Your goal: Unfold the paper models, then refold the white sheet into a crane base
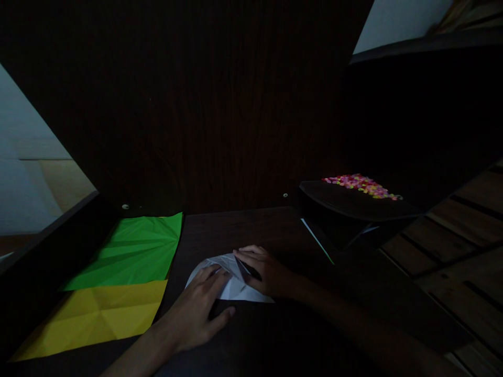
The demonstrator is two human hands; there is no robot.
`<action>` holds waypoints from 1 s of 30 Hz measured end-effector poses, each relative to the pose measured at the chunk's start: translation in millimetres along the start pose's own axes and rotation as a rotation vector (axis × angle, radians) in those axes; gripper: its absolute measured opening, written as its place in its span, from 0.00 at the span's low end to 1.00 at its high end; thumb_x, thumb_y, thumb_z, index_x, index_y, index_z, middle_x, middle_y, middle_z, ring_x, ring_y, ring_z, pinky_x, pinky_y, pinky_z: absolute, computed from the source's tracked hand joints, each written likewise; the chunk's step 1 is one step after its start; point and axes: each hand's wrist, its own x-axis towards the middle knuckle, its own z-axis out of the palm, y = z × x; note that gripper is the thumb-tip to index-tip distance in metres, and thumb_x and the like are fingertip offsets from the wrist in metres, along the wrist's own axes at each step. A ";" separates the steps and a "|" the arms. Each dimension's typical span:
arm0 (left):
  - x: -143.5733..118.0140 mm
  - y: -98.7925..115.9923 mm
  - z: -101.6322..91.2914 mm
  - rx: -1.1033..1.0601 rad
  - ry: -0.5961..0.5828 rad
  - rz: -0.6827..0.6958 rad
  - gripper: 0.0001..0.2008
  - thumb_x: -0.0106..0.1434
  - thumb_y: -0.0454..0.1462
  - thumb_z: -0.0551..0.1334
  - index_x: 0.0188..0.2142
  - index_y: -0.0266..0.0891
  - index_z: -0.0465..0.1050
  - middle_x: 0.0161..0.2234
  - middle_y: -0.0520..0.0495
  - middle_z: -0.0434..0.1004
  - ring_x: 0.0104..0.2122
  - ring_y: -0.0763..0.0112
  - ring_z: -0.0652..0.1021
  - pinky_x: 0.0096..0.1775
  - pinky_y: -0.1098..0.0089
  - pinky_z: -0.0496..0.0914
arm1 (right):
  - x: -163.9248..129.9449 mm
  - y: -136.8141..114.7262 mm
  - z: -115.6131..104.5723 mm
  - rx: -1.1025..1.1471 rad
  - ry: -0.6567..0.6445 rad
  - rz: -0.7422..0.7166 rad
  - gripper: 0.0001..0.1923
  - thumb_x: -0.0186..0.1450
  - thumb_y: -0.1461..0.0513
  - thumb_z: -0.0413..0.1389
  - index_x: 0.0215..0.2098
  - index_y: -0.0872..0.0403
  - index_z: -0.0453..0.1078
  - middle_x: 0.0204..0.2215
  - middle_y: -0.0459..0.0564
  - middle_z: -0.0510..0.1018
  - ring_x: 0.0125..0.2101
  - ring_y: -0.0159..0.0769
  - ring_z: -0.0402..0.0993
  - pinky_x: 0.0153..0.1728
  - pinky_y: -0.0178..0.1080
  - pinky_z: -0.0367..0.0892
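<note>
A creased white paper [232, 285] lies on the dark wooden desk [251, 230] in front of me, partly folded. My left hand [196, 311] rests flat on its left part, fingers spread and pressing down. My right hand [263, 269] lies on its right part, fingertips on a fold near the top edge. Both hands press the sheet against the desk; neither lifts it. The scene is very dim.
A creased green sheet [135, 251] and a yellow sheet [98, 317] lie at the left of the desk. At the right, a dark tray [353, 201] carries small pink and yellow bits [359, 186]. Floorboards [463, 235] show beyond the desk's right edge.
</note>
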 end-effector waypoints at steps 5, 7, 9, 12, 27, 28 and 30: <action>-0.4 -2.7 2.5 -0.026 0.041 0.073 0.25 0.63 0.35 0.61 0.60 0.41 0.64 0.56 0.39 0.71 0.55 0.54 0.71 0.53 0.54 0.71 | -1.2 3.9 -4.7 -0.012 -0.095 0.087 0.37 0.62 0.65 0.56 0.68 0.53 0.51 0.62 0.60 0.63 0.61 0.45 0.58 0.60 0.51 0.58; 0.9 -1.1 0.9 -0.053 0.043 0.083 0.25 0.64 0.33 0.60 0.60 0.41 0.63 0.56 0.40 0.72 0.55 0.56 0.72 0.54 0.56 0.71 | -0.6 4.1 -6.6 -0.008 -0.110 0.110 0.37 0.62 0.66 0.55 0.68 0.53 0.51 0.62 0.60 0.63 0.62 0.45 0.57 0.60 0.50 0.57; 1.8 0.1 -0.7 -0.092 0.051 0.095 0.23 0.66 0.32 0.58 0.60 0.41 0.63 0.55 0.40 0.72 0.54 0.58 0.73 0.54 0.57 0.72 | 0.4 3.9 -8.4 -0.004 -0.105 0.111 0.36 0.62 0.67 0.54 0.68 0.53 0.52 0.62 0.59 0.63 0.62 0.44 0.57 0.60 0.49 0.57; 1.3 -1.4 -0.3 -0.162 0.087 0.127 0.24 0.67 0.27 0.52 0.61 0.44 0.62 0.55 0.42 0.73 0.54 0.61 0.74 0.54 0.59 0.72 | 2.0 4.0 -10.8 -0.004 -0.101 0.090 0.35 0.63 0.68 0.52 0.68 0.52 0.52 0.62 0.58 0.63 0.62 0.43 0.57 0.61 0.49 0.57; 3.1 -0.4 -3.9 0.080 0.236 0.225 0.11 0.67 0.29 0.55 0.46 0.39 0.71 0.40 0.44 0.79 0.42 0.61 0.77 0.46 0.59 0.72 | 2.5 9.8 -12.4 -0.080 -0.090 0.117 0.38 0.58 0.73 0.49 0.67 0.51 0.54 0.61 0.57 0.65 0.62 0.43 0.57 0.59 0.51 0.56; 2.7 -0.7 -4.5 0.123 0.269 0.212 0.08 0.66 0.30 0.57 0.44 0.39 0.71 0.39 0.44 0.78 0.41 0.60 0.76 0.45 0.58 0.71 | 2.5 10.4 -11.8 -0.074 -0.092 0.108 0.39 0.58 0.73 0.49 0.67 0.52 0.54 0.61 0.57 0.65 0.62 0.42 0.57 0.60 0.50 0.56; 1.4 -2.9 -3.8 0.168 0.321 0.159 0.07 0.65 0.32 0.59 0.44 0.39 0.69 0.40 0.43 0.78 0.40 0.59 0.76 0.45 0.57 0.69 | 2.6 11.4 -11.0 -0.063 -0.103 0.090 0.39 0.57 0.74 0.48 0.67 0.52 0.54 0.62 0.56 0.65 0.62 0.41 0.57 0.60 0.50 0.56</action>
